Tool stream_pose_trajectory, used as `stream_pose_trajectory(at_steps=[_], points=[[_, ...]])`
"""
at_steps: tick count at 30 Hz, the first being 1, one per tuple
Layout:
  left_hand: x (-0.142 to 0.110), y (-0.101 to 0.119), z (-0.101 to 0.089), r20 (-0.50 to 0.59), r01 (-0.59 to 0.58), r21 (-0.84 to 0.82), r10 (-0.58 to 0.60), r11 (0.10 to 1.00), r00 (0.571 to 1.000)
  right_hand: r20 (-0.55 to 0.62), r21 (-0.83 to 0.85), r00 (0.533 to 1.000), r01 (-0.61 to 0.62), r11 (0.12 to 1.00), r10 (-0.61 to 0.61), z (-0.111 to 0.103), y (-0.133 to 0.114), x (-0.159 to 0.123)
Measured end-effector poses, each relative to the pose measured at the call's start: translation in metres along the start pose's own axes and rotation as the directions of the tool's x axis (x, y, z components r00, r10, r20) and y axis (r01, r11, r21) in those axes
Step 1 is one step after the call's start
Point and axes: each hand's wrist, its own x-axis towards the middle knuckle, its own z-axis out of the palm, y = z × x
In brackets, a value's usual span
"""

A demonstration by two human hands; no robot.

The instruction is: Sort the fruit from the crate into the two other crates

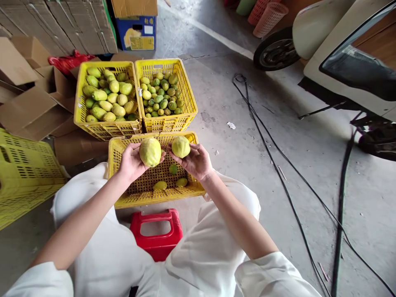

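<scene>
In my left hand (133, 163) rests a large yellow-green lemon (150, 152), its fingers curled under the fruit. My right hand (196, 161) holds a smaller, rounder lemon (181, 147) at nearly the same height. Both fruits are above a yellow plastic crate (157, 199) between my knees. A few loose fruits lie on that crate's floor, among them a yellow-green one (160, 185) and a green one (173, 169). Behind it stand two more yellow crates: the left crate (105, 128) bears larger yellow-green fruits, the right crate (187, 93) smaller, greener ones.
A red plastic stool (157, 241) is under me. Another yellow crate (27, 173) and cardboard boxes (31, 107) stand at the left. Black cables (272, 152) run across the concrete floor at right, near a parked scooter (334, 53). A blue carton (137, 33) stands behind.
</scene>
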Motion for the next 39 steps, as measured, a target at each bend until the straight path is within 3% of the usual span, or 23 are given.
stream_pose_trajectory(at_steps=[4,8,11,18,26,31,39], points=[[0.001,0.002,0.001,0.027,-0.041,0.019,0.041,0.999,0.999,-0.022,-0.006,0.998,0.063,0.998,-0.063,-0.010,0.001,0.002],[0.002,0.000,-0.001,-0.043,-0.122,0.021,0.122,0.992,0.992,-0.074,-0.002,0.995,0.074,0.997,-0.074,-0.014,-0.002,0.001],[0.001,0.001,-0.002,-0.065,-0.157,-0.004,0.157,0.988,0.985,-0.035,-0.046,0.998,0.059,0.997,-0.061,-0.014,-0.006,-0.004],[-0.009,0.010,-0.005,0.070,-0.093,-0.004,0.093,0.996,0.993,0.049,-0.012,0.995,0.093,0.996,-0.093,-0.011,-0.010,-0.012],[-0.002,0.009,-0.015,0.135,-0.132,0.048,0.124,0.990,0.983,-0.020,-0.020,0.987,0.161,0.987,-0.162,-0.020,-0.008,-0.006],[-0.003,0.009,-0.013,0.073,-0.158,0.032,0.155,0.987,0.985,-0.033,-0.015,0.989,0.142,0.990,-0.142,-0.018,-0.012,-0.007],[-0.011,0.014,-0.006,0.001,-0.091,-0.020,0.091,0.996,0.996,0.046,-0.118,0.995,0.090,0.989,-0.085,-0.013,-0.010,-0.011]])
